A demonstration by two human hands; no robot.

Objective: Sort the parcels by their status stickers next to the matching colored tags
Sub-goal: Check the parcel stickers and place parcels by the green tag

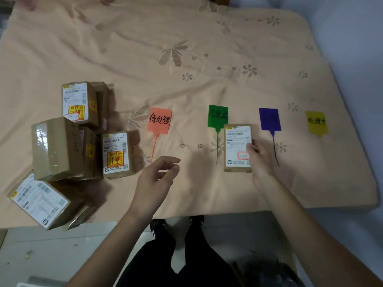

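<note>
While right hand (260,160) grips parcel (238,149) lying on bed (207,48) between green tag (217,116) and purple tag (269,119), placing step looks underway. Left hand (156,177) half-curled, empty. Next: release, then fetch from pile (70,141) at left.

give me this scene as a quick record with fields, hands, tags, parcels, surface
surface: peach floral bedsheet
tags, left to right: orange plastic tag, green plastic tag, purple plastic tag, yellow plastic tag
placed parcel: small cardboard parcel with a white label, lying flat between the green and purple tags, closer to the green
right hand: touching that parcel's right edge
left hand: empty, fingers curled, hovering below the orange tag
unsorted: pile of brown cardboard parcels at left, some with yellow fragile stickers
</note>
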